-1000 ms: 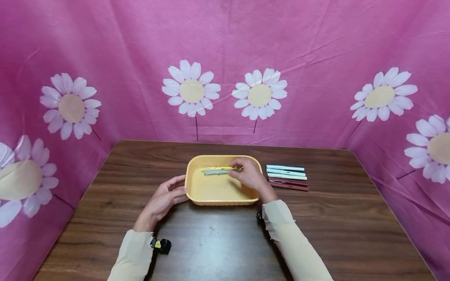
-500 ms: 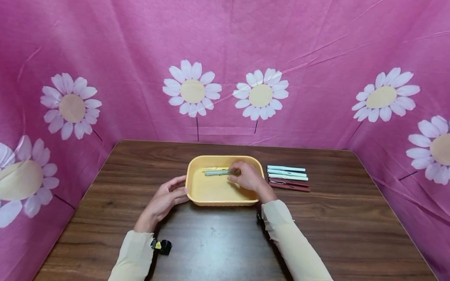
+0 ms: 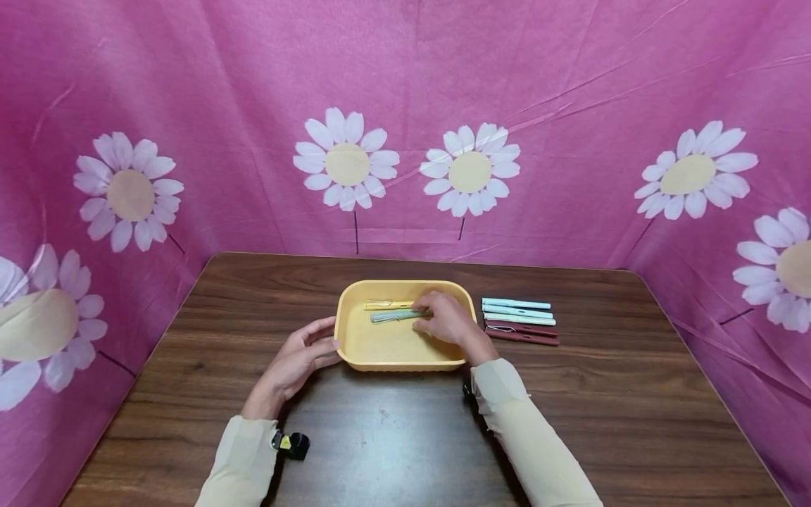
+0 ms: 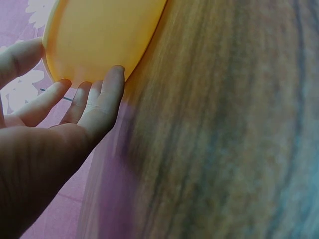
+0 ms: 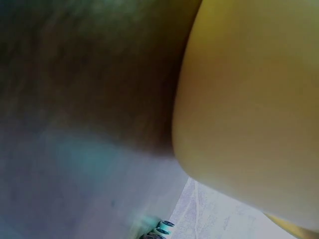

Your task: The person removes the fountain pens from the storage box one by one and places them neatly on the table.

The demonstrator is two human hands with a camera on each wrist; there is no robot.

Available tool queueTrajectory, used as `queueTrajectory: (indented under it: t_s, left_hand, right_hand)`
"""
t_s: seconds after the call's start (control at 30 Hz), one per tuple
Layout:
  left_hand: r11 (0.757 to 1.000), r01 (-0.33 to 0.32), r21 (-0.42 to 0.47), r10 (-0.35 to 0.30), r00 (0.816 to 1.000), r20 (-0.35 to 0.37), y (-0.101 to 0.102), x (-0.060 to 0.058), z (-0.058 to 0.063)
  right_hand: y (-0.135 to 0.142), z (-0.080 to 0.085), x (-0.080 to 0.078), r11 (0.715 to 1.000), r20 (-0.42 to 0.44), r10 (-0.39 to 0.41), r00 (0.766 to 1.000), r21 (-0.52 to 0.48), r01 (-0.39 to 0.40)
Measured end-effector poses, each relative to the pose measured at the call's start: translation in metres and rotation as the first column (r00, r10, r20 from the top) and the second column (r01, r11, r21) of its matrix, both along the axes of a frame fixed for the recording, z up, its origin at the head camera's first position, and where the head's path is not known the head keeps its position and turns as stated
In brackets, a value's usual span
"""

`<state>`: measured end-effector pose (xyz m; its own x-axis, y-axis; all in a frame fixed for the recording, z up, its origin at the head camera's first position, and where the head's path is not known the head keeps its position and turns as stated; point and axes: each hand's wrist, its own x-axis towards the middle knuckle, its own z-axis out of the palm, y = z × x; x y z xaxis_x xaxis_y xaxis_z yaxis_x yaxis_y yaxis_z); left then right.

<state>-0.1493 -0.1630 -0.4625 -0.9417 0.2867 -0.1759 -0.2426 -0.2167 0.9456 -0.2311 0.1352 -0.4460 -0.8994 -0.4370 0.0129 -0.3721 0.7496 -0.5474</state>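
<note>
In the head view, my right hand (image 3: 448,320) reaches into a yellow plastic tray (image 3: 399,365) and pinches the right end of a grey-green pen (image 3: 394,317) with a metal clip. Just behind it on the tray floor lies a yellow pen (image 3: 380,305), its right end hidden by the fingers. My left hand (image 3: 299,359) touches the tray's left side with extended fingers. The left wrist view shows those fingertips against the outer wall of the tray (image 4: 99,40). Only the tray wall (image 5: 249,109) fills much of the right wrist view; the right hand does not show there.
Right of the tray, several pens lie side by side on the wooden table (image 3: 380,436): light blue pens (image 3: 516,304), a mint pen (image 3: 518,319) and maroon pens (image 3: 522,338). A pink cloth (image 3: 405,70) with daisies hangs around the table.
The grey-green pen has shifted slightly toward me, away from the yellow pen, and turned a little. My right hand has moved slightly with it; the left hand stays at the tray.
</note>
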Motion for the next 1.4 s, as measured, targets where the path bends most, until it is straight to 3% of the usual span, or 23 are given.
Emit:
queueTrajectory:
  t_s: [0.23, 0.4, 0.6, 0.93, 1.4]
  left_hand:
    - [1.000, -0.002, -0.008, 0.002, 1.000, 0.003, 0.0011, 0.0007, 0.0001]
    - [1.000, -0.006, -0.013, 0.006, 1.000, -0.001, 0.0011, 0.0013, 0.0002]
    - [1.000, 0.002, -0.014, -0.003, 1.000, -0.003, 0.0007, 0.0010, 0.0008]
    - [1.000, 0.003, -0.020, -0.003, 1.000, -0.003, 0.0006, 0.0012, 0.0017]
    - [0.999, -0.004, -0.042, 0.004, 1.000, 0.005, 0.0010, 0.0019, 0.0031]
  right_hand:
    - [0.0000, -0.0016, 0.0007, 0.998, -0.061, 0.010, 0.998, 0.058, -0.007]
    - [-0.0009, -0.0009, 0.0032, 0.996, -0.047, -0.017, 0.999, 0.083, 0.021]
    - [-0.0014, -0.0011, 0.0041, 0.999, 0.021, -0.019, 1.000, 0.051, 0.018]
    - [-0.0004, 0.0002, 0.0042, 0.999, 0.023, 0.005, 1.000, 0.050, -0.006]
    - [-0.0016, 0.0051, 0.0075, 0.998, -0.025, 0.009, 1.000, -0.060, -0.010]
